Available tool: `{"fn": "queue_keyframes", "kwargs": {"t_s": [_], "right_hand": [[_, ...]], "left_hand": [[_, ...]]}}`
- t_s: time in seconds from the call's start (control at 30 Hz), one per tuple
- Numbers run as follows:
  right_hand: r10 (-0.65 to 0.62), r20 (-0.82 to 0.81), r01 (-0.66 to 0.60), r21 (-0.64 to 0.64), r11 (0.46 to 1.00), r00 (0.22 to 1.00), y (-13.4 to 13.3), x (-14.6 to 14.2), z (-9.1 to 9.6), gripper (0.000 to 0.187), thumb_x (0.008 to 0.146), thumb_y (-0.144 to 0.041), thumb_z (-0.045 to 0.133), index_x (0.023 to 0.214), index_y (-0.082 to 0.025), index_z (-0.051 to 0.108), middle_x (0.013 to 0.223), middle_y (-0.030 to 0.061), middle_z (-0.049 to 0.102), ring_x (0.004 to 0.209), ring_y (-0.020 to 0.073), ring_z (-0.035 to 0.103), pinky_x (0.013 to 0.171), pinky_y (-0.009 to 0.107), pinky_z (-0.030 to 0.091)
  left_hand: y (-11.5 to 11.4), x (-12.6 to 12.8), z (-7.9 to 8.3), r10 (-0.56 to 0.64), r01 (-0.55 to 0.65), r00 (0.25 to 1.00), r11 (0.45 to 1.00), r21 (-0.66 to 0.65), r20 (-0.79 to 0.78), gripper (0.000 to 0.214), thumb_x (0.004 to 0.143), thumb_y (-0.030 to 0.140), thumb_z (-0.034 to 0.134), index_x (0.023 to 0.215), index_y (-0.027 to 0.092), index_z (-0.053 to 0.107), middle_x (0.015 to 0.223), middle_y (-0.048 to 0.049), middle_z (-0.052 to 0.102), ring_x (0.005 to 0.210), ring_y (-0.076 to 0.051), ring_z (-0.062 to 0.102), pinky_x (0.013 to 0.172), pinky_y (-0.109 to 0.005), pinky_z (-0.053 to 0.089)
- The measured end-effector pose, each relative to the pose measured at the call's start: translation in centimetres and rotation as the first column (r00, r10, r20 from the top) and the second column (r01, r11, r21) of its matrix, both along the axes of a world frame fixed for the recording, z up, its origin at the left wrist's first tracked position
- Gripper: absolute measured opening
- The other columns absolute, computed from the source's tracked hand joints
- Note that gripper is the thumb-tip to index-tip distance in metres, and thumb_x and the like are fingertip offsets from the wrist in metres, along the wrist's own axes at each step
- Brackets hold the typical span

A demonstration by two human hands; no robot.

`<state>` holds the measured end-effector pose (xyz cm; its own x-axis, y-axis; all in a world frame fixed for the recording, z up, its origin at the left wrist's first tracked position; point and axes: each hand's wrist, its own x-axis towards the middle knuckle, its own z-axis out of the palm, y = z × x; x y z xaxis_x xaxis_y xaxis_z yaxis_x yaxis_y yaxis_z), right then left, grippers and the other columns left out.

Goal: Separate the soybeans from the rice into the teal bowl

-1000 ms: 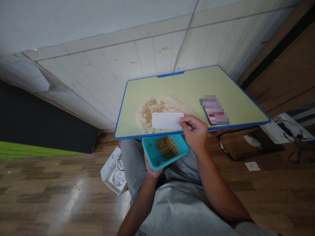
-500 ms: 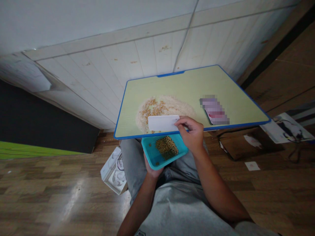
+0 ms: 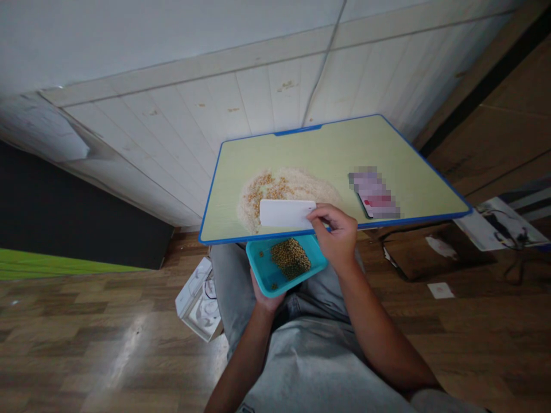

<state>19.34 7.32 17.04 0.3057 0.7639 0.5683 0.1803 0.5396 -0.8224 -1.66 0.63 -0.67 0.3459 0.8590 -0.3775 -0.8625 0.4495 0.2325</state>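
Observation:
My left hand (image 3: 266, 294) grips a turquoise plastic tray (image 3: 260, 269) from below, over my lap, just under the table's near edge. A heap of yellowish beans (image 3: 291, 258) lies in the tray, with a few loose ones at its left. In my right hand (image 3: 336, 229), pinched between thumb and fingers, is a flat white card (image 3: 286, 213) with rounded corners. It is held over the near edge of a spread of white rice grains (image 3: 307, 183). Orange-yellow kernels (image 3: 267, 186) are scattered on the left part of the rice; the card hides some of the pile.
The pale green table (image 3: 344, 140) has a blue rim and stands against the wall. A phone (image 3: 375, 194), partly pixelated, lies on its right side. On the floor are an open white box (image 3: 201, 301) at left and a brown box (image 3: 439, 252) at right.
The white card and my right hand have shifted very slightly, the card now a touch farther right and up. The tray stays almost where it was in my left hand.

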Motion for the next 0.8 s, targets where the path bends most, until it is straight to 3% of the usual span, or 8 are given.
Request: {"fn": "queue_keyframes", "kwargs": {"t_s": [0.3,0.57,0.67,0.8], "right_hand": [[0.074,0.049,-0.072,-0.047,0.996,0.996,-0.3,-1.1,0.7,0.018,0.096,-0.022,0.071,0.083,-0.027,0.082,0.090,0.0032,0.087,0.090,0.0217,0.084,0.085,0.035,0.070],[0.108,0.028,-0.107,-0.049,0.993,0.994,-0.4,-0.7,0.8,0.018,0.096,-0.025,0.073,0.081,-0.027,0.082,0.088,0.0033,0.086,0.085,0.0212,0.083,0.079,0.033,0.068],[0.070,0.011,-0.070,-0.024,0.997,0.997,-0.4,-0.6,0.5,0.016,0.095,-0.022,0.073,0.083,-0.027,0.083,0.091,0.0031,0.087,0.088,0.0214,0.084,0.082,0.034,0.069],[-0.073,-0.014,0.073,-0.030,0.997,0.997,-0.2,-0.6,0.1,0.016,0.095,-0.019,0.072,0.086,-0.027,0.082,0.095,0.0037,0.087,0.093,0.0221,0.085,0.085,0.036,0.070]], "left_hand": [[0.3,0.5,1.7,-0.019,0.019,1.000,1.000,0.015,0.000,0.072,0.118,0.065,0.034,0.169,0.028,0.067,0.192,-0.0039,0.048,0.185,-0.032,0.031,0.150,-0.065,0.020],[0.4,0.5,2.2,-0.019,0.019,1.000,1.000,-0.013,0.005,0.071,0.118,0.063,0.033,0.164,0.025,0.072,0.193,-0.0052,0.047,0.185,-0.033,0.030,0.150,-0.065,0.020],[0.5,0.4,2.3,-0.019,0.019,1.000,1.000,-0.010,0.007,0.072,0.118,0.064,0.031,0.161,0.025,0.074,0.192,-0.0044,0.049,0.185,-0.032,0.030,0.151,-0.063,0.017],[0.3,0.1,2.4,-0.026,0.026,1.000,1.000,0.004,0.009,0.074,0.118,0.067,0.029,0.161,0.027,0.075,0.192,-0.0028,0.049,0.186,-0.033,0.029,0.152,-0.063,0.015]]}}
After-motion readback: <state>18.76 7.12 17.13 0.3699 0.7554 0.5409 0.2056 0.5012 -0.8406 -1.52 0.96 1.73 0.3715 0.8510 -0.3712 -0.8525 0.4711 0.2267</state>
